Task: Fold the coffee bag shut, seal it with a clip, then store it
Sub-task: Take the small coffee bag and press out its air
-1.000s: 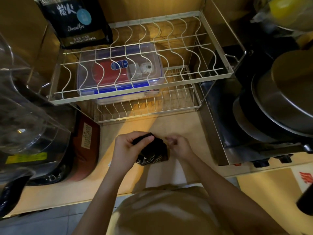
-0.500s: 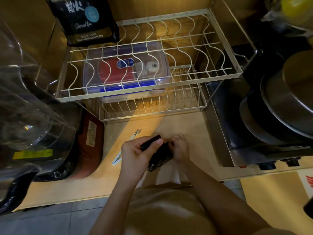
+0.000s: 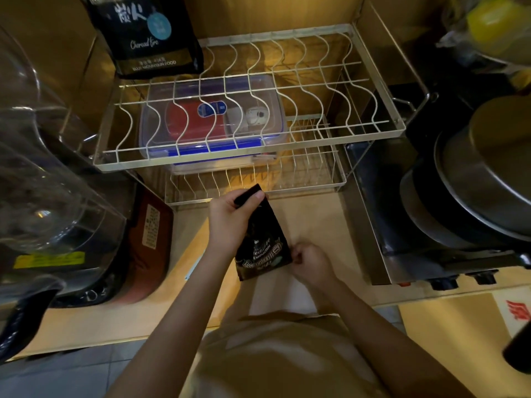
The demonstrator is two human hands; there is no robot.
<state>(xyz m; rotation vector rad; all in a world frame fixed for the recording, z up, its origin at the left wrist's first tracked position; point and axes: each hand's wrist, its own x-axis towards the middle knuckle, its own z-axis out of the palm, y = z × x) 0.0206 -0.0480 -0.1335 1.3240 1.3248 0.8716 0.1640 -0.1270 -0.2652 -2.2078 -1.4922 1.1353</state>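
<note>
Coffee bag [image 3: 263, 242] now raised upright, left hand [image 3: 228, 222] fingers pinching its folded top, right hand [image 3: 311, 261] gripping the lower corner (fingers curled tight).

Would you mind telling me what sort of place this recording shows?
Most likely a small home kitchen: a white two-tier wire dish rack stands on the wooden counter, with stacked metal pots beside it.

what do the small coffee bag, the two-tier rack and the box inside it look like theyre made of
Small coffee bag: black printed film, perhaps foil-lined; it creases under the left hand.
Two-tier rack: thin bent wire with a pale, probably painted coating.
Storage box: clear plastic, contents visible through it, blue rim.
</note>
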